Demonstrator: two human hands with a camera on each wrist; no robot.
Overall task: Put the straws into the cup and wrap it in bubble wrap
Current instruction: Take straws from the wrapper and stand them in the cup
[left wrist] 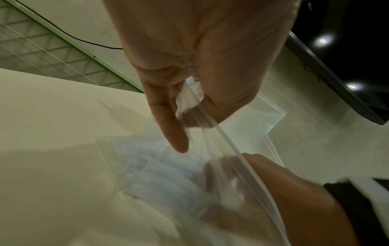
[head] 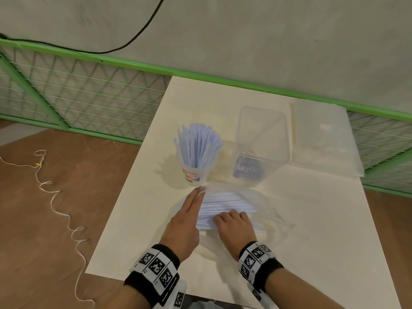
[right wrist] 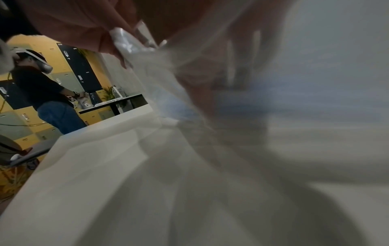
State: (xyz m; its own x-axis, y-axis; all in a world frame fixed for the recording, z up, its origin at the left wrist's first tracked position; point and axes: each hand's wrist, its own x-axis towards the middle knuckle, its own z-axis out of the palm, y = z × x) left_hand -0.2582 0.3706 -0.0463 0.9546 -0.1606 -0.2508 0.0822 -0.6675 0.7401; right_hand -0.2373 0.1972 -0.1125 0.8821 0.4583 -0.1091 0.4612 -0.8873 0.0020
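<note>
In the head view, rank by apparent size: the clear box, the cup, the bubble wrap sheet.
1. Bubble wrap sheet, though its edges are faint.
2. Clear box.
3. Cup, clearly smallest, even counting its straws.

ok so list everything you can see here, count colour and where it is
cup: one, white with a coloured print, upright at the table's middle
straws in cup: many, pale blue, standing fanned out of the cup
clear bag: one, see-through, lying just in front of the cup
straws in bag: a bundle, pale blue, lying flat inside the clear bag
clear box: one, see-through with a blue label, right of the cup
bubble wrap: a sheet, translucent, far right corner of the table
table: one, cream
fence: green frame with wire mesh, behind the table
cord: one, white, on the brown floor at left
left hand: pinches the bag's mouth edge
right hand: reaches into the bag, fingers curled round the straws
</note>
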